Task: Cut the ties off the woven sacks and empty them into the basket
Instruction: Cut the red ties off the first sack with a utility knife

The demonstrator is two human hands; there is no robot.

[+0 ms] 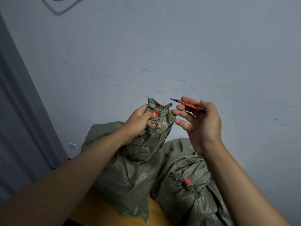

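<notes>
Against the grey wall, left hand (138,123) clenches the sack (151,132) neck by its tie (154,126), right hand (200,121) grasps the knife (187,104), cut seemingly next.

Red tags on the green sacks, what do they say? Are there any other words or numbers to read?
Red tag on the neck of the sack gripped by the left hand: white print, too blurred to read.
Second red tag at that sack's top edge: too small to read.
Red tag on the right sack: a row of white marks, too small to read.
Red knife in the right hand: no writing visible.
</notes>
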